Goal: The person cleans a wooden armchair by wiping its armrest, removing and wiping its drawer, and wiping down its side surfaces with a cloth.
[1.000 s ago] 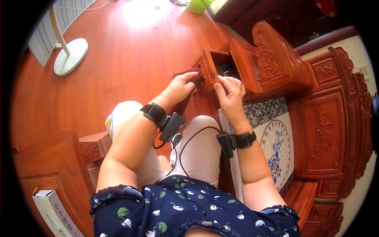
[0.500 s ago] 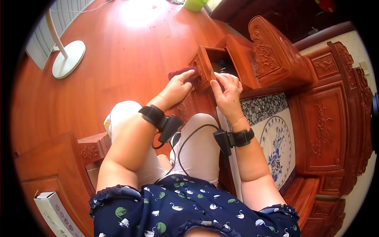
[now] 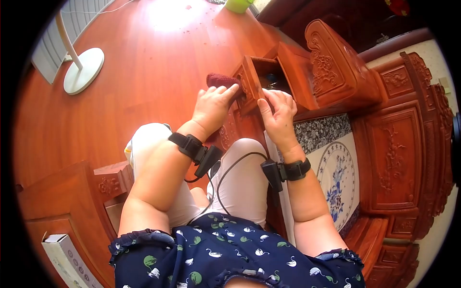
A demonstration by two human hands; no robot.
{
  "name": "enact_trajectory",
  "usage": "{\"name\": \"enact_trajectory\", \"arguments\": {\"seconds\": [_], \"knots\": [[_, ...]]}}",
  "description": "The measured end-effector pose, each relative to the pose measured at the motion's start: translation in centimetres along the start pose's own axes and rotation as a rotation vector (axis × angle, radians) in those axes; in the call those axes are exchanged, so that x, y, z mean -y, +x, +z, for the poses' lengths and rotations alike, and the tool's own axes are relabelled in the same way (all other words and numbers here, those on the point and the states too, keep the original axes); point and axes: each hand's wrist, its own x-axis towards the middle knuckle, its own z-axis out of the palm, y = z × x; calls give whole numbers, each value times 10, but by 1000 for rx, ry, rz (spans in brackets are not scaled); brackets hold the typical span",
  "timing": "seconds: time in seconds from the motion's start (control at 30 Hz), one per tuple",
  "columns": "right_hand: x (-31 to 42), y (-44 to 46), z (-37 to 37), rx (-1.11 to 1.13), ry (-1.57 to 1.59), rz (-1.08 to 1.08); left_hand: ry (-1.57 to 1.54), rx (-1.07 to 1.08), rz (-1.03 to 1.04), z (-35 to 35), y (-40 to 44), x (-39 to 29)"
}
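A carved wooden drawer [image 3: 250, 79] is pulled out of its cabinet, with small items inside that are too dark to name. My right hand [image 3: 278, 113] grips the drawer's near side edge, thumb outside and fingers over the top. Against the carved drawer front is a dark red cloth [image 3: 222, 80]. My left hand [image 3: 212, 106] holds the cloth, its fingers bent over it and partly hiding it. Each wrist wears a black strap with a small black device, joined to a cable.
A white round stand base [image 3: 84, 71] is on the wooden floor at upper left. To the right are a carved wooden bench [image 3: 391, 158] and a patterned seat cushion [image 3: 338, 180]. A white box [image 3: 71, 259] lies lower left, a green bin [image 3: 237, 5] at the top.
My left hand has turned and shifted slightly left, with the cloth bunched above its fingers at the drawer front. My right hand keeps its grip on the drawer edge.
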Motion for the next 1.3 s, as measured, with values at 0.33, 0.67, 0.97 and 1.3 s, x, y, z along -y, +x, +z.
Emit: {"name": "enact_trajectory", "arguments": {"seconds": [0.33,0.67,0.97,1.3], "knots": [[2,-8,6,4,-55,-2,-1553,459,-661,-18,7,4],[0,-2,-1,16,9,34,-1524,218,-543,-11,-8,-11],[-1,-3,1,7,-1,36,-555,25,68,13,-8,5],[-3,-7,2,-43,3,25,-1497,319,-388,-3,-8,-2]]}}
